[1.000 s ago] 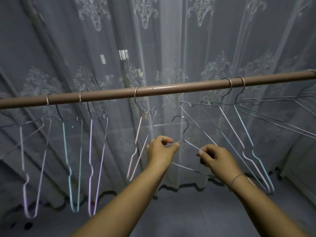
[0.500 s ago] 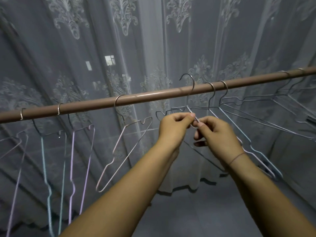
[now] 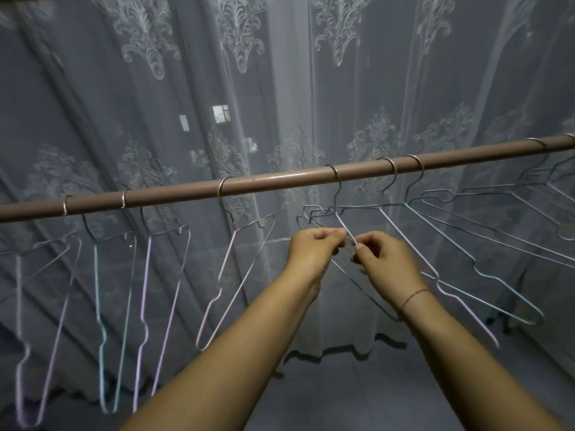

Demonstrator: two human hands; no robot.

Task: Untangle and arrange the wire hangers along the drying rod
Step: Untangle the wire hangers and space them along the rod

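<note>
Four hangers hang spaced on the left of the brown drying rod [image 3: 280, 181]: lilac hanger [image 3: 18, 290], teal hanger [image 3: 96, 275], purple hanger [image 3: 144, 275], pink hanger [image 3: 264, 221]. At centre, the left hand [image 3: 311, 253] and right hand [image 3: 385, 262] each have their grip pinched tight on the wire shoulder of a grey hanger [image 3: 336, 194], whose hook is over the rod. To the right, bunched hangers [image 3: 392, 172] overlap, tilted. A lace curtain [image 3: 155, 88] hangs behind. Grey floor [image 3: 342, 396] below, room dim.
</note>
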